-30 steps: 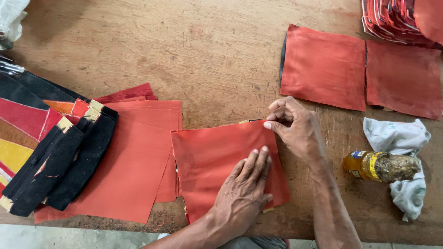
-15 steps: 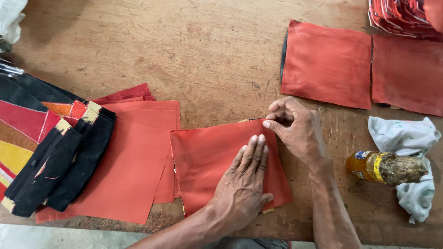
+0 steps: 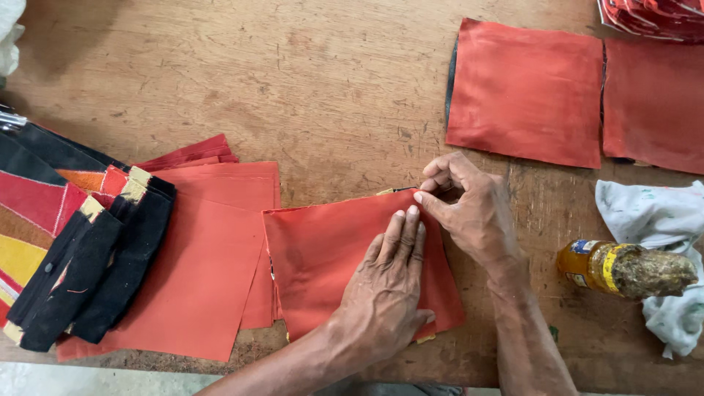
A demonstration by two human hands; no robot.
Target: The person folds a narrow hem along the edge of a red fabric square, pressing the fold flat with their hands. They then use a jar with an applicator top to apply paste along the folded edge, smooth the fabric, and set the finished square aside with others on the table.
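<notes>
A red square sheet [image 3: 323, 257] lies on the wooden table [image 3: 293, 81] near its front edge. My left hand [image 3: 385, 293] lies flat on it, fingers together and stretched toward the sheet's upper right corner. My right hand [image 3: 469, 205] pinches that corner between thumb and fingertips. A thin yellow and black edge shows under the sheet at that corner.
A stack of red sheets [image 3: 205, 249] lies to the left, with black, red and yellow strips [image 3: 81, 257] over it. Two more red squares [image 3: 524, 92] [image 3: 653, 103] lie at the back right. A glue-smeared amber bottle [image 3: 623, 268] rests on a white rag [image 3: 660, 220] at right.
My left hand has slid up the red sheet toward its upper right corner. My right hand stays pinched on that corner.
</notes>
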